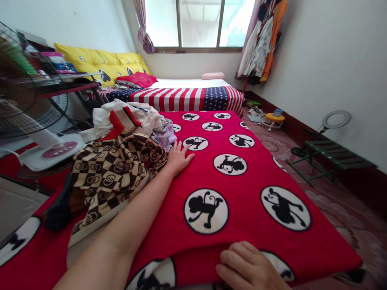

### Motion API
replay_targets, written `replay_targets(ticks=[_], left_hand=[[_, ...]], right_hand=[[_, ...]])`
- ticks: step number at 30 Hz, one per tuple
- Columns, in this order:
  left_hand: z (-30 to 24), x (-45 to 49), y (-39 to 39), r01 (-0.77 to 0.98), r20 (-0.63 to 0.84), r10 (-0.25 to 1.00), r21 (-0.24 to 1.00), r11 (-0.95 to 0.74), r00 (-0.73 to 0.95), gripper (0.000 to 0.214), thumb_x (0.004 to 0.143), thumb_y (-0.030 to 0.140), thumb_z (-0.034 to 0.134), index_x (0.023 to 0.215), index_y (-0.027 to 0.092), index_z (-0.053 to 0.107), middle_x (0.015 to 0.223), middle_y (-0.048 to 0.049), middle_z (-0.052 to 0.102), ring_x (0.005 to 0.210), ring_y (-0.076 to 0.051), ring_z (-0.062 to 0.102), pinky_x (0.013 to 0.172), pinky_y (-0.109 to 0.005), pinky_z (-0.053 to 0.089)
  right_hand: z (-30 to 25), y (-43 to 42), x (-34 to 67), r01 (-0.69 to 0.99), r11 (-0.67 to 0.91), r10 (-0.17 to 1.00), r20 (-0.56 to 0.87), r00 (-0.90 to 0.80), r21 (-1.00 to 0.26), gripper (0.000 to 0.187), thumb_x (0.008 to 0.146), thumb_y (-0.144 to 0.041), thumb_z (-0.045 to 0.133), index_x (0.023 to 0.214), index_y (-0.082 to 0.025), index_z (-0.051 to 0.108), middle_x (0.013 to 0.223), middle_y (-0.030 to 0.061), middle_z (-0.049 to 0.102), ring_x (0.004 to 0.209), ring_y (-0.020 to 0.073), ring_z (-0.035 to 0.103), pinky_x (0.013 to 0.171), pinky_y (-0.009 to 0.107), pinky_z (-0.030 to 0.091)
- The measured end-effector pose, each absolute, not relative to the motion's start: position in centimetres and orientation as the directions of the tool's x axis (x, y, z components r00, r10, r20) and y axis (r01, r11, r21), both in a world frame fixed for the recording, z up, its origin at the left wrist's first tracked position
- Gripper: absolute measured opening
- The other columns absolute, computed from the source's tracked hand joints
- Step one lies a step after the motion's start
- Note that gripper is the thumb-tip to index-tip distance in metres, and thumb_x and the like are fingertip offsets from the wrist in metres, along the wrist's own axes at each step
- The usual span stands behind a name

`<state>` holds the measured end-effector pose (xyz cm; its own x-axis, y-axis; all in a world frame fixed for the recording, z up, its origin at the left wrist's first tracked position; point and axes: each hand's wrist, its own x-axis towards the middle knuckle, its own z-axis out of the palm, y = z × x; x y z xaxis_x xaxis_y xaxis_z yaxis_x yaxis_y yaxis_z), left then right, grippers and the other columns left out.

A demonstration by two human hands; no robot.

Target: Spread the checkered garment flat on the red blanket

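A red blanket (254,189) printed with black monkey figures in white circles is spread over a table or low bed in front of me. My left hand (179,158) lies flat on it, fingers apart, beside a heap of clothes. In that heap a brown and cream checked garment (111,165) is nearest to my forearm, with white and lilac clothes (157,121) behind it. Close to the near edge, my right hand (246,266) is curled with its fingers together on the blanket, beside a shallow fold. Its fingertips are partly hidden.
On the left stand a fan (54,145) and a cluttered desk (75,76). Behind is a bed with a stars-and-stripes cover (178,98). To the right are a green folding stool (335,155), a ring light (336,120) and a yellow stool (275,117). Clothes (263,48) hang by the window.
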<state>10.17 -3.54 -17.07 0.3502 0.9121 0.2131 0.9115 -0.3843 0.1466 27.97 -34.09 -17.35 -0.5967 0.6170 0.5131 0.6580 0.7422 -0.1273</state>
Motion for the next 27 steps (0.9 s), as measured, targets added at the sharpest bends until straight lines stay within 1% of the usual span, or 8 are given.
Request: replay_targets(ticks=[5, 8, 11, 15, 19, 21, 23, 27], left_hand=[[-17.0, 10.2, -3.6, 0.912, 0.205, 0.914, 0.148, -0.383, 0.351, 0.062, 0.093, 0.058, 0.036, 0.144, 0.023, 0.042, 0.154, -0.0114, 0.031, 0.144, -0.029, 0.022, 0.116, -0.044, 0.020], [-17.0, 10.3, -3.6, 0.911, 0.201, 0.911, 0.138, -0.390, 0.360, 0.063, 0.093, 0.057, 0.035, 0.144, 0.022, 0.042, 0.154, -0.0127, 0.030, 0.144, -0.030, 0.022, 0.115, -0.044, 0.020], [-17.0, 10.3, -3.6, 0.914, 0.184, 0.914, 0.123, -0.385, 0.361, 0.063, 0.093, 0.058, 0.034, 0.144, 0.022, 0.041, 0.155, -0.0125, 0.029, 0.144, -0.029, 0.021, 0.115, -0.045, 0.021], [-17.0, 10.4, -3.6, 0.916, 0.183, 0.915, 0.116, -0.384, 0.360, 0.062, 0.094, 0.057, 0.033, 0.145, 0.022, 0.040, 0.155, -0.0121, 0.029, 0.144, -0.029, 0.023, 0.115, -0.045, 0.021], [-17.0, 10.4, -3.7, 0.917, 0.184, 0.914, 0.108, -0.384, 0.361, 0.062, 0.094, 0.057, 0.033, 0.145, 0.022, 0.041, 0.155, -0.0124, 0.029, 0.144, -0.029, 0.023, 0.116, -0.043, 0.020], [-16.9, 10.4, -3.7, 0.918, 0.181, 0.916, 0.112, -0.381, 0.358, 0.062, 0.094, 0.057, 0.033, 0.145, 0.021, 0.040, 0.155, -0.0122, 0.028, 0.144, -0.029, 0.023, 0.116, -0.043, 0.020], [-16.9, 10.4, -3.8, 0.917, 0.180, 0.916, 0.118, -0.381, 0.358, 0.062, 0.094, 0.056, 0.034, 0.145, 0.021, 0.040, 0.155, -0.0126, 0.028, 0.144, -0.029, 0.023, 0.116, -0.043, 0.020], [-16.9, 10.4, -3.8, 0.915, 0.174, 0.918, 0.136, -0.380, 0.355, 0.062, 0.094, 0.056, 0.035, 0.145, 0.021, 0.040, 0.155, -0.0132, 0.027, 0.144, -0.030, 0.022, 0.116, -0.044, 0.020]], right_hand=[[-16.4, -34.2, 27.6, 0.587, 0.788, 0.612, 0.325, -0.721, -0.184, 0.046, 0.102, -0.034, 0.026, 0.064, -0.018, 0.048, 0.062, -0.0009, 0.053, 0.055, 0.0119, 0.044, 0.052, 0.029, 0.029], [-15.6, -33.7, 27.1, 0.593, 0.766, 0.640, 0.206, -0.740, -0.248, 0.038, 0.098, -0.041, 0.043, 0.068, -0.019, 0.051, 0.068, -0.0021, 0.055, 0.055, 0.0103, 0.046, 0.049, 0.028, 0.027], [-15.3, -32.6, 24.5, 0.589, 0.778, 0.628, 0.250, -0.737, -0.220, 0.024, 0.089, -0.044, 0.060, 0.081, -0.021, 0.056, 0.079, -0.0018, 0.059, 0.061, 0.0117, 0.050, 0.046, 0.027, 0.025], [-16.1, -31.3, 19.8, 0.541, 0.833, 0.549, 0.282, -0.787, -0.114, 0.017, 0.089, -0.035, 0.059, 0.081, -0.021, 0.053, 0.075, -0.0015, 0.057, 0.062, 0.0151, 0.050, 0.042, 0.028, 0.025], [-16.5, -30.4, 18.1, 0.398, 0.890, 0.441, 0.194, -0.877, -0.222, 0.018, 0.089, -0.030, 0.062, 0.076, -0.020, 0.054, 0.072, -0.0049, 0.057, 0.057, 0.0117, 0.050, 0.039, 0.026, 0.028], [-16.4, -30.0, 18.2, 0.314, 0.888, 0.401, 0.230, -0.887, -0.337, 0.012, 0.091, -0.034, 0.059, 0.090, -0.023, 0.059, 0.088, -0.0064, 0.064, 0.069, 0.0086, 0.057, 0.048, 0.021, 0.038], [-16.2, -29.6, 18.9, 0.323, 0.873, 0.446, 0.331, -0.832, -0.366, 0.019, 0.095, -0.040, 0.051, 0.107, -0.027, 0.058, 0.112, -0.0047, 0.065, 0.091, 0.0086, 0.061, 0.068, 0.020, 0.047], [-16.2, -30.0, 24.1, 0.634, 0.746, 0.660, 0.357, -0.662, -0.203, 0.061, 0.091, -0.057, 0.048, 0.141, -0.024, 0.040, 0.144, 0.0127, 0.047, 0.129, 0.0260, 0.046, 0.102, 0.045, 0.042]])
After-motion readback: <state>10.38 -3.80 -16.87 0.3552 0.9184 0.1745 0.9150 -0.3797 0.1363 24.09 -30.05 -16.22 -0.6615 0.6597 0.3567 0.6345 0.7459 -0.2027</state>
